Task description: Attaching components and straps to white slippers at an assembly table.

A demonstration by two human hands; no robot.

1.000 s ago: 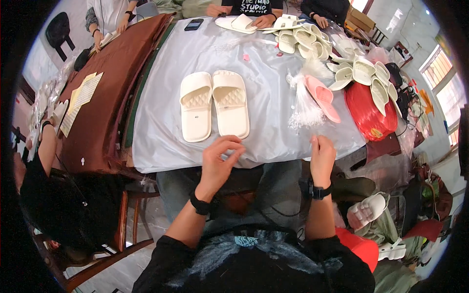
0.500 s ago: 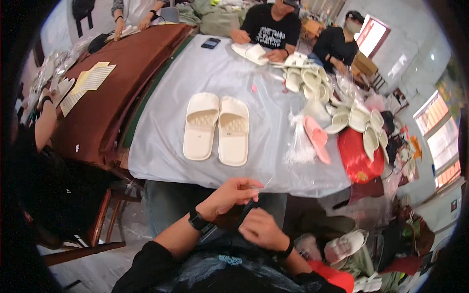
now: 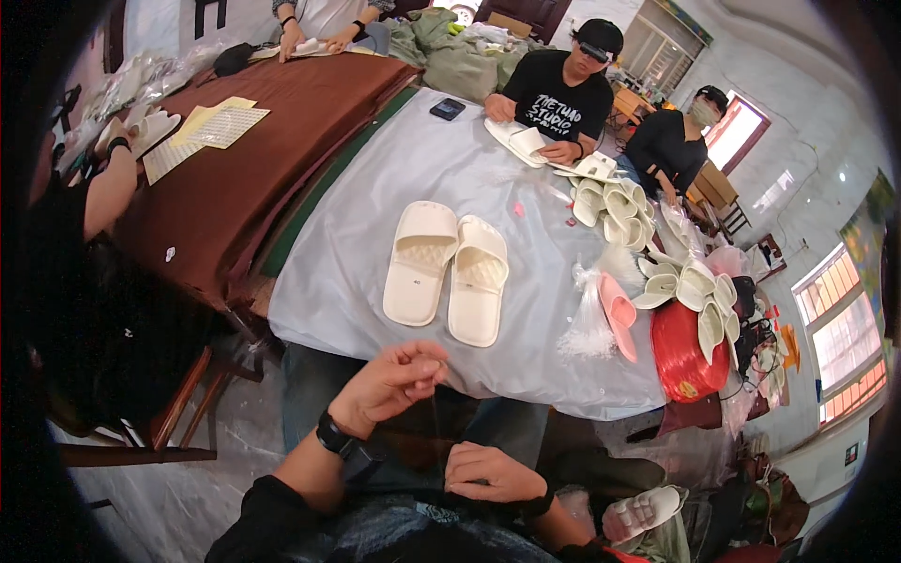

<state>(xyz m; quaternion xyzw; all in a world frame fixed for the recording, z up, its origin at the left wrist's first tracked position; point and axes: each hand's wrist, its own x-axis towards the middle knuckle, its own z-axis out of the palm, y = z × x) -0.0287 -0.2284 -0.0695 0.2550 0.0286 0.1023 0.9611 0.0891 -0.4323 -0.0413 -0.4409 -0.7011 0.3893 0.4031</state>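
A pair of cream slide slippers lies side by side on the sheet, toes away from me: the left slipper [image 3: 414,281] and the right slipper [image 3: 475,310]. Just off the near table edge, my left hand [image 3: 389,383] is raised, thumb and fingers pinched together. A faint thin strand seems to hang from its fingertips, too blurred to make out well. Lower and to the right, close to my lap, is my right hand [image 3: 493,476] with fingers curled in. Whatever it may hold is hidden. Neither hand touches the slippers.
On the grey-white sheet [image 3: 347,235] are a bundle of clear strands [image 3: 589,328], a pink slipper [image 3: 617,314], a red roll [image 3: 690,347], stacked pale slippers [image 3: 619,208] and a phone [image 3: 448,109]. Other people work around the tables. Papers [image 3: 208,131] lie on the brown table.
My hands have moved apart from near each other; the left is now higher, the right lower. The whole view has shifted, so the slippers appear lower and further right.
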